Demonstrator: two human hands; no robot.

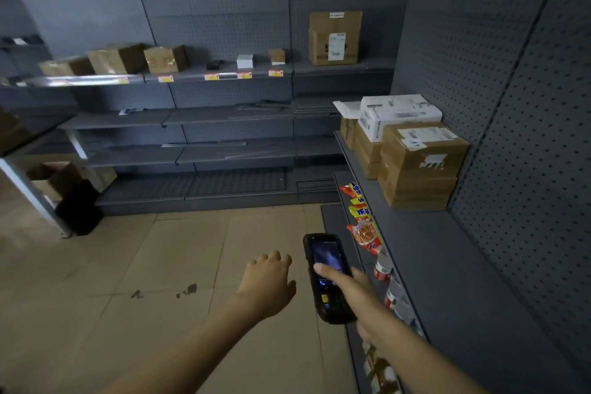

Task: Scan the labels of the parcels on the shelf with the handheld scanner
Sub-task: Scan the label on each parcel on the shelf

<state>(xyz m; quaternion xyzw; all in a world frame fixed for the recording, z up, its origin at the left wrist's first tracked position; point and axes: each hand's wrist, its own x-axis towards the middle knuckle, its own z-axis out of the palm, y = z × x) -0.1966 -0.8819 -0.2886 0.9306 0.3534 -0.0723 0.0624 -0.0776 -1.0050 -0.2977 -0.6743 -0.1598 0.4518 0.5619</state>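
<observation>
My right hand (361, 301) holds a black handheld scanner (326, 275) with its lit screen facing up, thumb resting on the screen. My left hand (268, 281) hovers just left of the scanner, palm down, fingers loosely curled, holding nothing. On the right shelf (447, 259) stands a stack of brown cardboard parcels (422, 166) with white labels on top, and a white box (396, 115) behind them. On the far shelf (220, 73) sit several brown parcels (164, 59), a small white box (245, 61) and a tall labelled carton (334, 38).
Snack packets (364, 230) and cans (382, 267) hang below the right shelf's front edge. A black bin (78, 208) and an open cardboard box (54, 176) stand on the floor at left. Lower far shelves hold only a few flat bits. Tan tiled floor spreads below my hands.
</observation>
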